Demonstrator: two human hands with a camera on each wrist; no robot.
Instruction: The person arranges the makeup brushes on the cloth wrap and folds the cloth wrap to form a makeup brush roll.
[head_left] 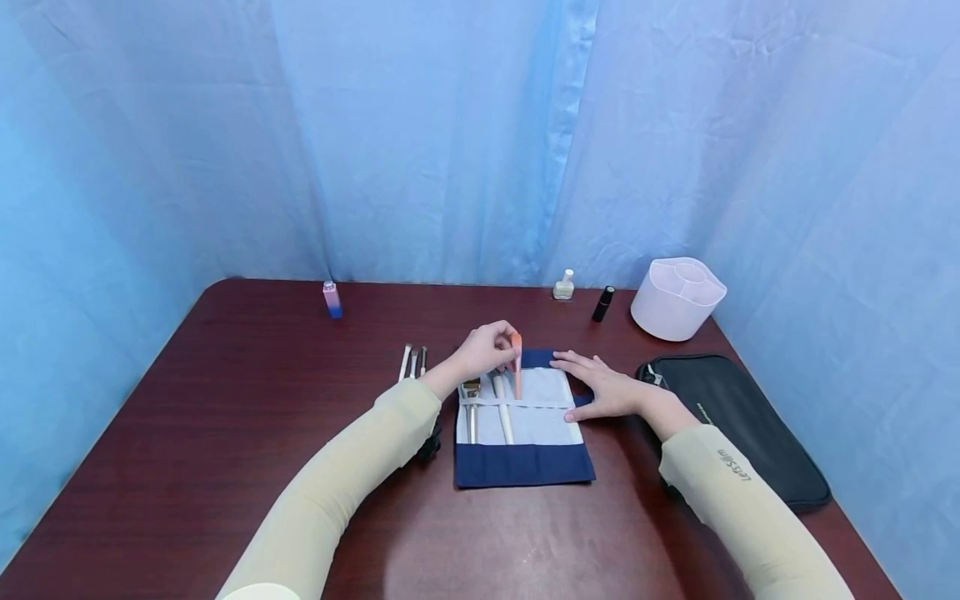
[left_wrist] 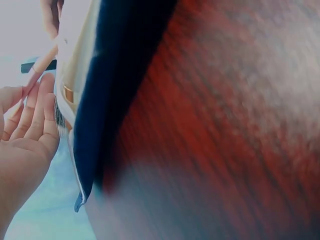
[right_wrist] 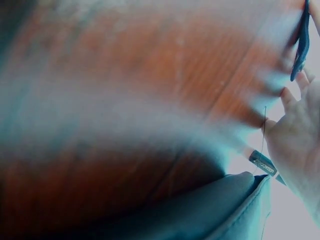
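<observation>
A navy and white fabric brush roll (head_left: 525, 464) lies unfolded on the table. My left hand (head_left: 487, 348) is over its upper part and pinches a pink-orange makeup brush (head_left: 517, 367), whose lower end is at the white strap. In the left wrist view, thumb and fingers hold this slim brush (left_wrist: 39, 70). A wide brush with a silvery handle (head_left: 472, 417) and a white-handled brush (head_left: 503, 412) sit under the strap to its left. My right hand (head_left: 603, 390) rests at the roll's right edge, fingers spread and holding nothing.
Several brushes (head_left: 413, 360) lie left of the roll, partly behind my left sleeve. A black zip case (head_left: 738, 425) lies under my right forearm. Farther back stand a white divided organizer (head_left: 671, 304), a black tube (head_left: 602, 304), a nail polish bottle (head_left: 563, 288) and a pink-blue bottle (head_left: 332, 300).
</observation>
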